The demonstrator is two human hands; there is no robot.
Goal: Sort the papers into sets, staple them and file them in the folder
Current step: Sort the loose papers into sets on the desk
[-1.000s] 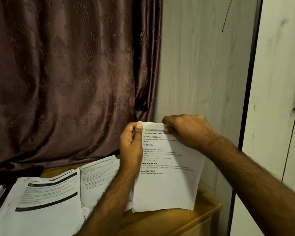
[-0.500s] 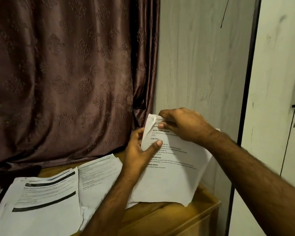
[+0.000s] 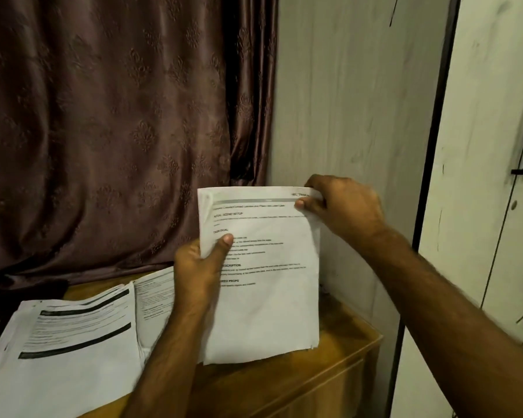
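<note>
1. No folder or other container is showing in the head view; the loose papers point(image 3: 70, 339) are lying in overlapping stacks on the left part of the wooden surface point(image 3: 338, 360), with a further stack point(image 3: 153, 300) just beside them, partly behind the left forearm.
2. The left hand point(image 3: 198, 267) is gripping the held sheets point(image 3: 263, 276) at their left edge, roughly midway down, with the thumb pressing on the printed face and the fingers curling behind.
3. The right hand point(image 3: 341, 206) is pinching the top right corner of the same sheets, thumb in front and fingers wrapping over the top edge.
4. The held sheets are standing nearly upright above the right part of the surface, in front of the pale wall point(image 3: 344, 101) and beside the brown curtain point(image 3: 118, 131); their bottom edge is hanging near the surface, though contact cannot be told.
5. The front page is showing black headings and short lines of text in its upper half, blurred, while the lower half is blank; layered edges are peeking out at the bottom right corner.
</note>
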